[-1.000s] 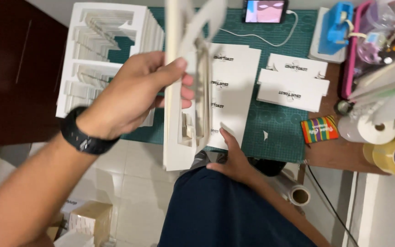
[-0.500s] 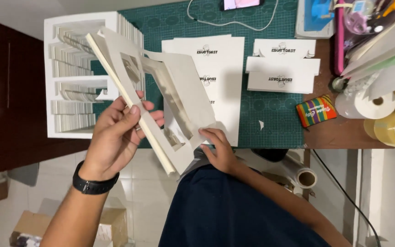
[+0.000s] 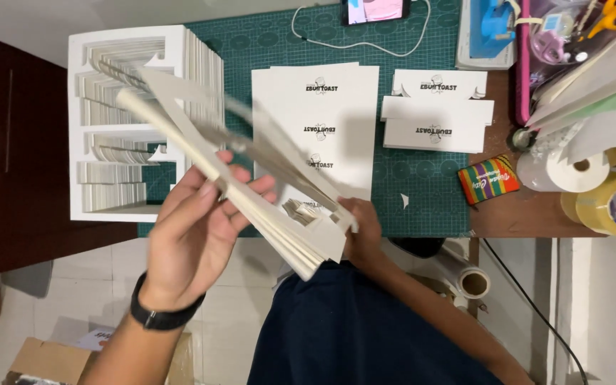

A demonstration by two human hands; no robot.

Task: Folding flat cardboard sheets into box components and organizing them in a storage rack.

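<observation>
Now | card stack (image 3: 251, 185) tilted | between left hand (image 3: 194, 235), right hand (image 3: 361, 232)

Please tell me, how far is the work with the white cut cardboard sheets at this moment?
Done, it seems: folded white boxes lie on the green cutting mat, beside flat printed sheets. In hand: the left hand and the right hand hold a bundle of cut cardboard sheets, tilted above the table edge. Left: a tall stack of cut sheets waits on the mat's left side.
</observation>
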